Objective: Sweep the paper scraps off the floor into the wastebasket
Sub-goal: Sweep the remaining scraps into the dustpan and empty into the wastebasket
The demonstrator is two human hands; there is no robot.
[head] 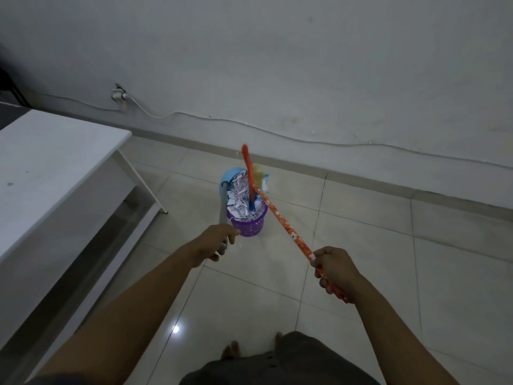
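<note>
Our left hand (215, 241) gripping the dustpan (229, 175) pole, our right hand (334, 269) the broom (286, 227), we judge the scraps (241, 200) light and flyaway.

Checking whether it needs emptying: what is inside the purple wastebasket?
White paper scraps heaped to the rim of the purple wastebasket, with a blue dustpan tipped over its far side and the broom head above them. Whatever lies below the heap is hidden.

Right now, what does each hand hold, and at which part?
Left hand: the dustpan, by its grey handle. Right hand: the broom, near the top of its orange handle.
</note>
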